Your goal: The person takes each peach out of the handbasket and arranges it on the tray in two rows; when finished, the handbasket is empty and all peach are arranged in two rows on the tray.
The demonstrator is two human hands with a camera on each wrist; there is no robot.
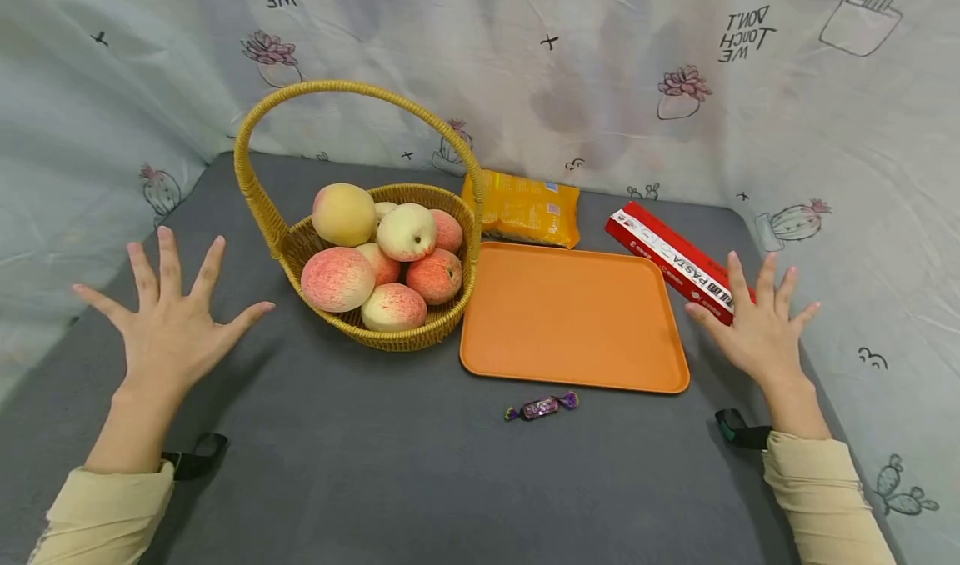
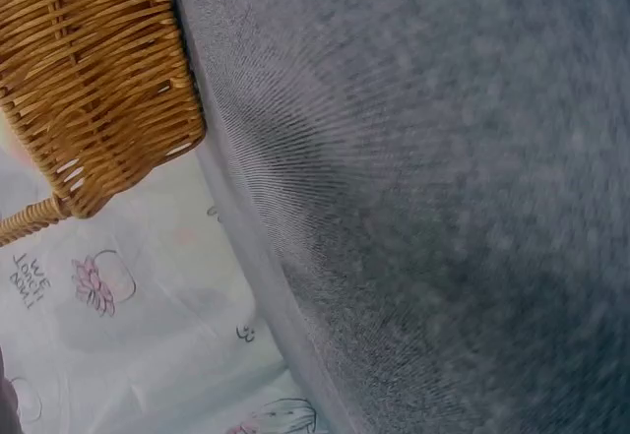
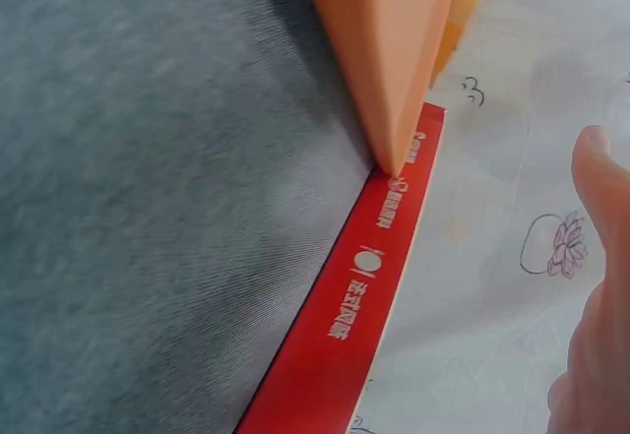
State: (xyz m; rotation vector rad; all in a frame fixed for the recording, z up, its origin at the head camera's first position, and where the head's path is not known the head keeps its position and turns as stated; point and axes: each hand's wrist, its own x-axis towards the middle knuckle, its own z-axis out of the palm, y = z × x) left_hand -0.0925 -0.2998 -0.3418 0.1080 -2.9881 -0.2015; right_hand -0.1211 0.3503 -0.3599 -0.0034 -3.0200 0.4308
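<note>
- The red pasta box (image 1: 681, 261) lies slantwise near the table's back right corner, just beside the right edge of the orange tray (image 1: 573, 315); from the right wrist view the tray's corner seems to meet the box's long side, though I cannot tell if they truly touch.
- My right hand (image 1: 757, 332) hovers at the box's near end, fingers spread and straight, pinching nothing. My fingertips (image 1: 733, 263) overlap the box end in the head view; contact is not certain.
- To take the box well, I judge I should close thumb and fingers across its narrow width near the middle, not at the end, so that it does not swing, and lift it clear of the tray's rim before moving.
- My left hand (image 1: 171, 319) is spread flat over the grey table (image 1: 360, 465) near the left edge, holding nothing; the wicker basket (image 1: 390, 332) is the nearest thing to it.
- The basket holds peaches (image 1: 337, 278) piled above its rim, so I would keep the left hand off its handle.
- A yellow packet (image 1: 525, 208) lies at the back edge behind the tray, and a purple wrapped sweet (image 1: 542, 407) lies in front of the tray's near edge.
</note>
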